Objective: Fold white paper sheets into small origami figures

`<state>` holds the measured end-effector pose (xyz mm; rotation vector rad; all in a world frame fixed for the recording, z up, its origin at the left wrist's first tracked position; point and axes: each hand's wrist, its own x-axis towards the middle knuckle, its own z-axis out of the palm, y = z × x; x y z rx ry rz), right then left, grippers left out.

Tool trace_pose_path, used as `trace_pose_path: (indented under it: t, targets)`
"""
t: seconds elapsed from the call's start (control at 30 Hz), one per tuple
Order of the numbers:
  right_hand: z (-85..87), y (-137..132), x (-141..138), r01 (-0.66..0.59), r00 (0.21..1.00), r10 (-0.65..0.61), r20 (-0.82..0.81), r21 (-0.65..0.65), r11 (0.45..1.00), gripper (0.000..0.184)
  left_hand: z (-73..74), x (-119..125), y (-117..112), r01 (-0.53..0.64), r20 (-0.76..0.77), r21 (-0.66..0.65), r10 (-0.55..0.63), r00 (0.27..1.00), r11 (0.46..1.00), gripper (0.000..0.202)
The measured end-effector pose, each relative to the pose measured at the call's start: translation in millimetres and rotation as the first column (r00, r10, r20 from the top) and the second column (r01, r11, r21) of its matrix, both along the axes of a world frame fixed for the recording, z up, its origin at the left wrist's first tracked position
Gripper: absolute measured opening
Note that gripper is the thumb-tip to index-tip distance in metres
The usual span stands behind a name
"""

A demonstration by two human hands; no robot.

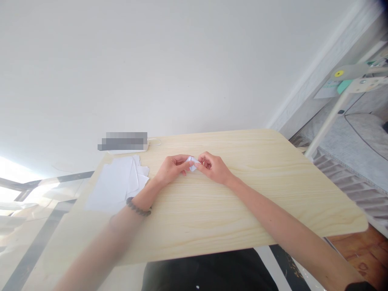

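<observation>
A small folded piece of white paper point(193, 166) is held between my two hands, just over the middle of the table. My left hand point(172, 167) pinches its left side between thumb and fingers. From the right, my right hand point(214, 166) grips the other edge, its thumb on the paper and its fingers curled. The finer folds are too small to make out, and the fingertips cover part of the paper. A dark beaded bracelet point(138, 207) circles my left wrist.
Loose white paper sheets point(112, 182) lie in an overlapping pile at the left of the wooden table point(273, 190). Behind them, a white object with a blurred-out top point(129, 151) stands near the wall point(188, 72). A white metal frame point(325, 121) rises beyond the table's right edge.
</observation>
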<state>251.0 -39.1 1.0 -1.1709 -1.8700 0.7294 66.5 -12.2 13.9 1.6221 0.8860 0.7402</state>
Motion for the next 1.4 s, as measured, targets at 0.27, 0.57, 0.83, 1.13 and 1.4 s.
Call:
trace_pose_path:
  t: [0.27,0.57,0.83,1.13,1.4]
  targets:
    - [-2.1,0.3,0.0,0.012,1.0,-0.012,0.006,-0.005,1.0,0.02,-0.7,1.4,-0.6,-0.024,-0.024,0.108,0.026,0.999,0.994,0.035]
    - [-4.1,-0.4,-0.2,0.037,0.999,-0.037,0.024,0.007,0.999,0.021,0.9,0.7,-1.6,-0.043,-0.071,0.123,0.052,0.996,0.991,0.034]
    - [-3.3,-0.9,-0.6,0.025,1.0,-0.025,-0.004,-0.024,0.999,0.022,3.5,0.6,-2.0,-0.074,-0.081,0.161,0.088,0.993,0.984,0.032]
    - [-1.1,1.4,2.7,0.008,0.988,-0.024,-0.154,-0.106,0.994,0.025,3.7,1.0,-3.1,-0.059,-0.16,0.088,0.073,0.984,0.994,0.037]
    - [0.7,0.0,1.8,-0.047,0.99,0.035,-0.134,-0.085,0.995,0.022,4.4,-0.6,-1.1,-0.032,-0.192,0.063,0.044,0.98,0.997,0.033]
